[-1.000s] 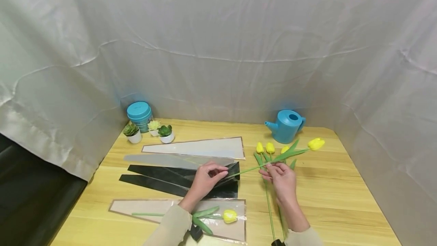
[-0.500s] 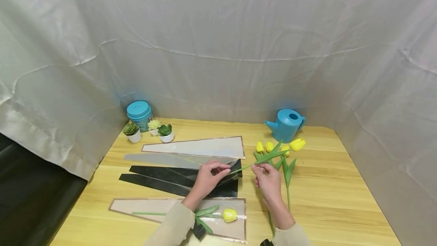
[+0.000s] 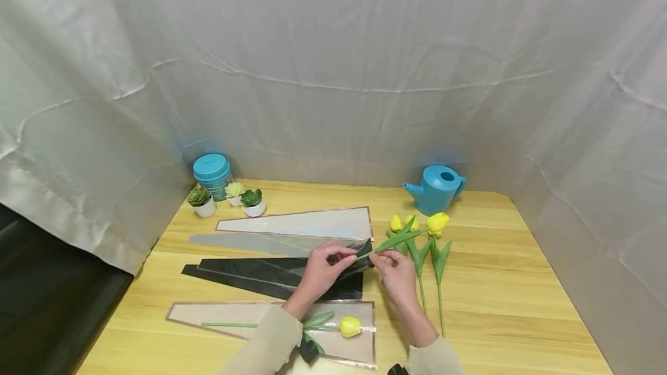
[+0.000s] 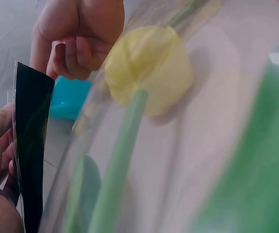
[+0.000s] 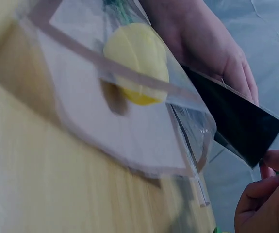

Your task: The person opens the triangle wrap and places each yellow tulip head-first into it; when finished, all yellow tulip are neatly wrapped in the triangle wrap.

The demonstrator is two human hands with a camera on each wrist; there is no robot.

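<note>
A yellow tulip [image 3: 398, 241] is held right of the frame's centre, its stem directed leftward at the mouth of a black sleeve [image 3: 250, 268]; the step in hand is judged to be the insertion of that stem. The sleeve's mouth is pinched by the thumb and fingers of the left hand [image 3: 324, 268], and the stem is clamped between the thumb and finger of the right hand [image 3: 397, 276]. How deep it is lodged cannot be told. For the next move, a gentle leftward push seems called for, with the mouth kept spread so that the leaves are not snagged. At lower centre, a second tulip [image 3: 350, 327] is enclosed in a brown-edged clear sleeve [image 3: 208, 312]. Succulents [image 3: 252, 198] are held in white pots [image 3: 205, 209] at centre left; the inside of the blue watering can [image 3: 435, 192], right of centre, is not shown.
</note>
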